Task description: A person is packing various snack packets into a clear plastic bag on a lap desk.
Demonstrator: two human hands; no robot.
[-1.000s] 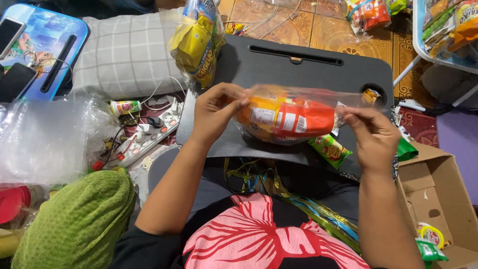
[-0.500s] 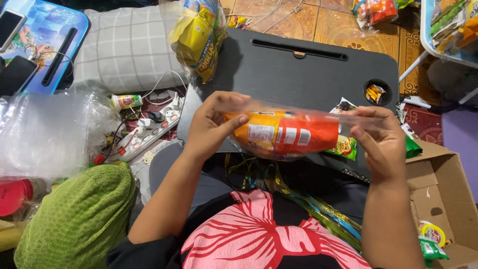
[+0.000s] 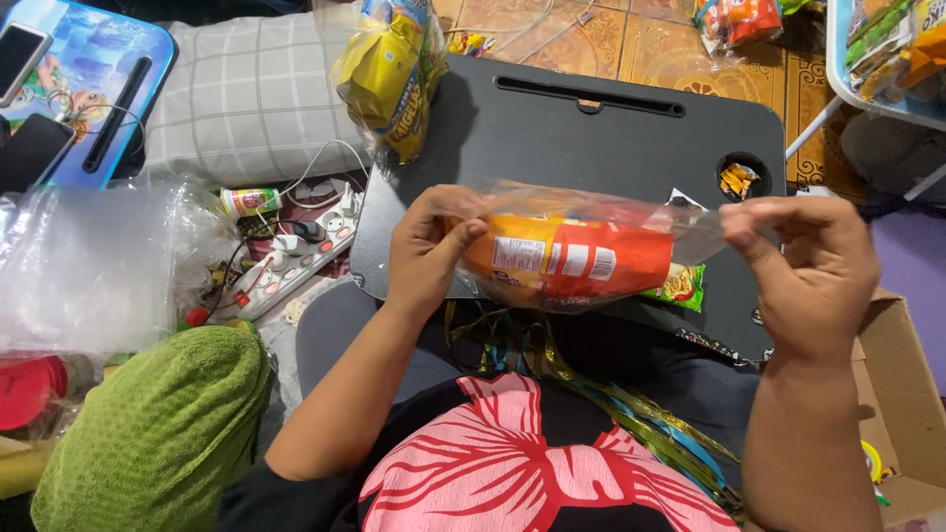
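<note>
Clear plastic bag (image 3: 631,222) w/ an orange snack packet (image 3: 567,258) inside, held up over the near edge of the black lap desk (image 3: 611,128), dead centre of view. Left hand (image 3: 426,246) at 9 o'clock of the packet, fingers closed round the bag's left end & the packet thru the plastic. Right hand (image 3: 808,261) at 3 o'clock, thumb & fingers pinched shut on the bag's open right end, plastic stretched flat btwn the two hands. Just under the bag, at 5 o'clock, a small green snack packet (image 3: 678,286) lies on the desk. Desk's round cup hole (image 3: 741,177) at 1 o'clock, small wrappers in it. Yellow snack bag (image 3: 389,69) at 11 o'clock, leaning at the desk's far left corner. Grey checked pillow (image 3: 246,99) further out at 10 o'clock, white power strip (image 3: 296,261) at 9, crumpled clear plastic (image 3: 89,266) beyond that. Green towel (image 3: 158,433) at 8 o'clock. Cardboard box (image 3: 902,394) at 4 o'clock, beside the right forearm
</note>
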